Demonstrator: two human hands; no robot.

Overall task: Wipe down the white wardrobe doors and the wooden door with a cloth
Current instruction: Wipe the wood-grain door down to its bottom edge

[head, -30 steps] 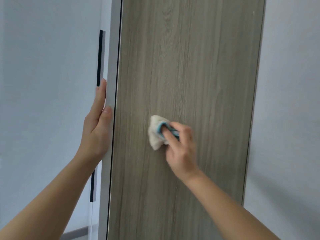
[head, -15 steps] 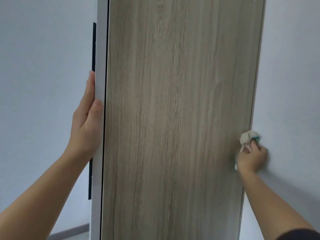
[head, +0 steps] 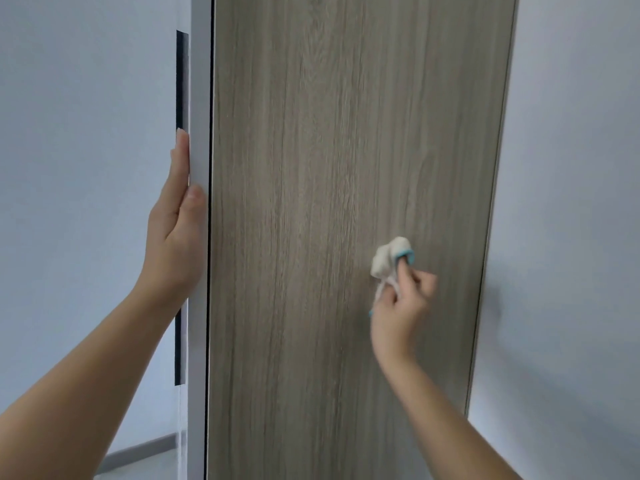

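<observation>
Back from the wooden door's (head: 346, 202) right edge, the right hand (head: 401, 306) pinches the bunched cloth (head: 389, 259) against the panel, right of centre. Flat-fingered, the left hand (head: 176, 230) steadies the door's left edge. Wiping continues; next, probably another sweep leftward.

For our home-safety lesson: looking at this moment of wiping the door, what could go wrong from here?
1. The left hand lies flat along the wooden door at its white edge; if the door swung shut, it might be pinched.
2. The right hand holds the cloth bunched small, so each stroke covers little and patches may be missed.
3. The cloth is near the door's right side; a stroke could overrun onto the wall.
</observation>
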